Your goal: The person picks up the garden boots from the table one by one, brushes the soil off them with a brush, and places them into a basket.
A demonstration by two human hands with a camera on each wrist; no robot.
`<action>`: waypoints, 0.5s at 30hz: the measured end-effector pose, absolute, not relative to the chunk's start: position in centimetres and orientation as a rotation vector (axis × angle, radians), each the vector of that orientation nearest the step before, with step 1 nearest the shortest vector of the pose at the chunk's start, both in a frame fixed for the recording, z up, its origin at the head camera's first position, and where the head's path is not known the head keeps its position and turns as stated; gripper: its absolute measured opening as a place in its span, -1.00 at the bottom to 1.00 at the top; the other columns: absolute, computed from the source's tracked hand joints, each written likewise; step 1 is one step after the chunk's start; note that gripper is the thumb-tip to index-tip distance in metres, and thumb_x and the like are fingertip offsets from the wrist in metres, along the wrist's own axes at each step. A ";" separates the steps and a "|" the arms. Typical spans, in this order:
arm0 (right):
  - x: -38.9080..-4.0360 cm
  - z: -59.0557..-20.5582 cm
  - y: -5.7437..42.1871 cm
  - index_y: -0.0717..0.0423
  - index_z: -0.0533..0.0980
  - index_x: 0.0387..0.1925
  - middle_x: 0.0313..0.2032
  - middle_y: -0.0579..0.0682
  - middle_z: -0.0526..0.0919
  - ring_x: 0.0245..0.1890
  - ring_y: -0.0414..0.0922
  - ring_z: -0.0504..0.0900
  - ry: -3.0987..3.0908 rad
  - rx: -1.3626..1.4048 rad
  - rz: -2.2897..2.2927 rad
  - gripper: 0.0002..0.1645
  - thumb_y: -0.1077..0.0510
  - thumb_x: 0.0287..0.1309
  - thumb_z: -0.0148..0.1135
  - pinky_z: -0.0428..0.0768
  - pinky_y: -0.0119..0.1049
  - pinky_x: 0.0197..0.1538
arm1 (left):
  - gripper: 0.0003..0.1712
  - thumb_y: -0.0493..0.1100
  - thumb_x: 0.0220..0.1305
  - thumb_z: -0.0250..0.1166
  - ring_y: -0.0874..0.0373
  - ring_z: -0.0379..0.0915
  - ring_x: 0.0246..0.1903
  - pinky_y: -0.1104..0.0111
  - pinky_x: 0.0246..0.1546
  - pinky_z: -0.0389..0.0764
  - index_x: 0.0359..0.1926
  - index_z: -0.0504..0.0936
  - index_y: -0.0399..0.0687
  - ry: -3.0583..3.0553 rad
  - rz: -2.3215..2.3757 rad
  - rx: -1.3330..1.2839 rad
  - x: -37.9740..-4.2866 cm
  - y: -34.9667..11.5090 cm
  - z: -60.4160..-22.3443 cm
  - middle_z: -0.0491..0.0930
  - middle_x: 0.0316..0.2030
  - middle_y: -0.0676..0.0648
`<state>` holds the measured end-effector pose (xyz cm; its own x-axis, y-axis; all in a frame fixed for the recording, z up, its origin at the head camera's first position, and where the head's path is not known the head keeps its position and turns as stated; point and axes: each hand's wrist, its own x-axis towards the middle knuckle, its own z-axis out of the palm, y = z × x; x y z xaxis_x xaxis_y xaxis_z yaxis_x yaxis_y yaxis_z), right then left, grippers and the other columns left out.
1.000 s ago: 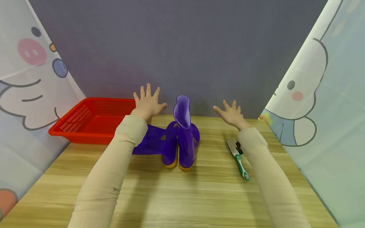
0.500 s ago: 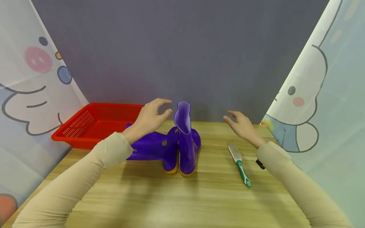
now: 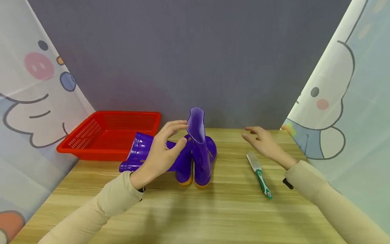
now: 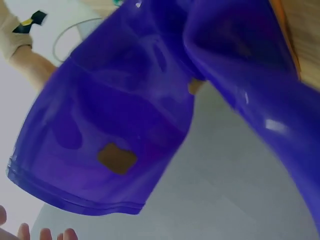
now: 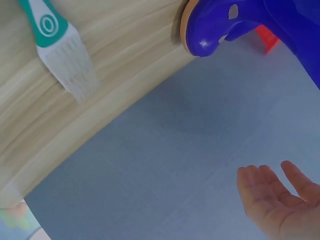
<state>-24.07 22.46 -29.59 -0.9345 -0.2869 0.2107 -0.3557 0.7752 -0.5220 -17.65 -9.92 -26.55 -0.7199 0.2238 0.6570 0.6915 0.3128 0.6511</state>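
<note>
Compare the left hand (image 3: 164,150), now lower and near the upright boot (image 3: 199,152), its spread fingers bent. Note the right hand (image 3: 265,141), likewise bent, farther from that boot. Observe the lying boot (image 3: 141,146), its shaft opening newly uncovered.

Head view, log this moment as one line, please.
left hand: empty, near upright boot | right hand: empty, near green-handled brush | bent boot: leg slumped toward red basket

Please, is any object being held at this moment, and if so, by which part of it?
Nothing is held. The left hand is near the upright purple rain boot without gripping it; the right hand is empty.
</note>
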 end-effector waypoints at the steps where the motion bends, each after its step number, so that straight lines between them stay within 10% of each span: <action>1: -23.8 -29.6 22.7 0.32 0.26 0.22 0.17 0.33 0.33 0.14 0.24 0.33 -2.850 0.515 0.883 -0.34 -0.12 0.34 -0.12 0.42 0.15 0.08 | -0.65 -0.38 0.15 0.15 0.15 0.33 0.13 0.23 0.17 0.36 0.01 0.52 -0.20 -2.126 -1.427 -0.805 -17.3 -9.9 -26.8 0.45 0.09 -0.12; 15: -20.1 -32.5 26.3 0.37 0.36 0.12 0.03 0.33 0.49 -0.02 0.21 0.51 -2.865 0.432 0.954 -0.45 0.00 0.33 -0.05 0.55 0.05 -0.04 | -0.59 -0.47 0.11 0.17 0.03 0.37 0.12 0.13 0.10 0.45 0.04 0.47 -0.28 -2.199 -1.863 -0.651 -15.0 -10.0 -32.4 0.45 0.08 -0.20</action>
